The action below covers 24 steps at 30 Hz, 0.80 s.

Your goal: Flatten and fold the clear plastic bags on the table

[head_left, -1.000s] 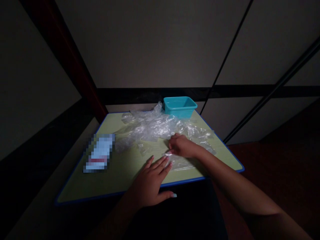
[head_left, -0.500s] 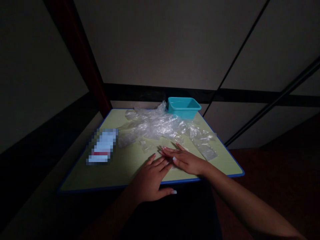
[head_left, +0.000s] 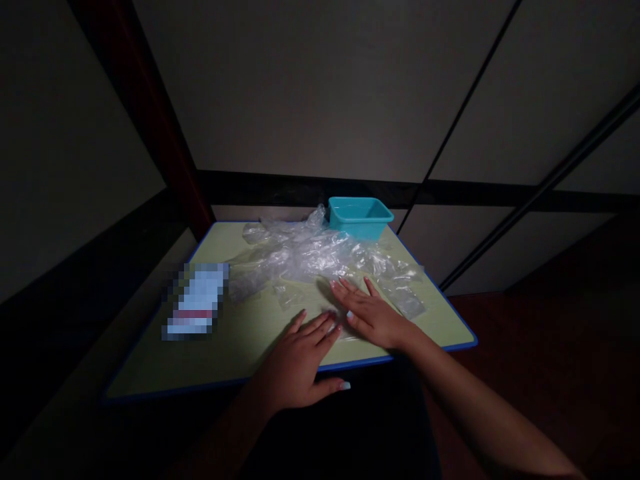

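Note:
My left hand (head_left: 305, 357) lies palm down at the table's near edge, fingers spread, fingertips on a clear plastic bag (head_left: 345, 331). Most of that bag is hidden beneath my hands. My right hand (head_left: 373, 317) is flat over the bag's right part, its fingers stretched forward and apart. Beyond them spreads a heap of crumpled clear plastic bags (head_left: 315, 253). One flat bag (head_left: 411, 303) from the heap lies to the right of my right hand.
A turquoise plastic bin (head_left: 361, 220) stands at the table's far right, behind the heap. At the left lies a pixelated, bright rectangular object (head_left: 197, 300). The pale yellow table (head_left: 200, 367) has a blue rim. Cabinet panels (head_left: 310, 87) rise behind it.
My right hand has moved off the left fingertips, slightly forward and right over the bag. My left hand has barely moved. The view has shifted a little.

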Each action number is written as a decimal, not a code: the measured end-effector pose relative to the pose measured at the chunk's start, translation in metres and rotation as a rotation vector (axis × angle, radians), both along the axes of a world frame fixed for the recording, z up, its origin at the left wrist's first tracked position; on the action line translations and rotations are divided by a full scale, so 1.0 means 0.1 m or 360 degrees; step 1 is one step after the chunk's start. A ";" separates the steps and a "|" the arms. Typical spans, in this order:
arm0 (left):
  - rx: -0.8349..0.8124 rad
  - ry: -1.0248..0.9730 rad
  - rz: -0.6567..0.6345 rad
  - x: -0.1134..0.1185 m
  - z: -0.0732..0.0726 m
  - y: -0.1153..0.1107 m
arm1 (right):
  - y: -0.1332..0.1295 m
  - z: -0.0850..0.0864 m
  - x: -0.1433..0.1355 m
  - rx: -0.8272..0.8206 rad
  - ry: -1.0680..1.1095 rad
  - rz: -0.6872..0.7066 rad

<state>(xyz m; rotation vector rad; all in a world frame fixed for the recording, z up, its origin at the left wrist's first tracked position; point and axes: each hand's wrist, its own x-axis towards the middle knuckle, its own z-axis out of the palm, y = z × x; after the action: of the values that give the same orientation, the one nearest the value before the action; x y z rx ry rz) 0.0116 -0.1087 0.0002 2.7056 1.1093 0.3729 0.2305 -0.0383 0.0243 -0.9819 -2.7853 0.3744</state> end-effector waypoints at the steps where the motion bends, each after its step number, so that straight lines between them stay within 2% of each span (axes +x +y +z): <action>1: 0.0006 0.0009 0.0000 0.00 0.00 0.00 | -0.08 0.00 0.00 0.0041 -0.0023 -0.0082; 3: 0.0025 0.0022 0.0007 -0.01 0.00 0.00 | -0.24 -0.02 -0.03 0.0060 -0.0066 -0.0224; 7: 0.0145 -0.0021 0.0065 -0.03 -0.02 0.00 | -0.45 -0.13 -0.12 0.0000 -0.0067 -0.0360; 13: 0.0252 0.0010 0.0223 -0.02 -0.08 0.03 | -0.49 -0.13 -0.19 0.0022 -0.0040 -0.0461; 20: 0.0189 0.0094 0.0203 0.00 -0.14 0.06 | -0.62 -0.09 -0.38 -0.0067 0.0089 -0.0531; 24: 0.0160 0.0104 0.0183 -0.01 -0.15 0.07 | -0.59 -0.13 -0.36 -0.0066 0.0057 -0.0636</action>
<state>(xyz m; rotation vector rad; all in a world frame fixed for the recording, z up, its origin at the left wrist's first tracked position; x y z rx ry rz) 0.0101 -0.1020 -0.0148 2.7656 1.3021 0.3701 0.1948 -0.0969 0.0110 -1.4844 -2.4741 0.3851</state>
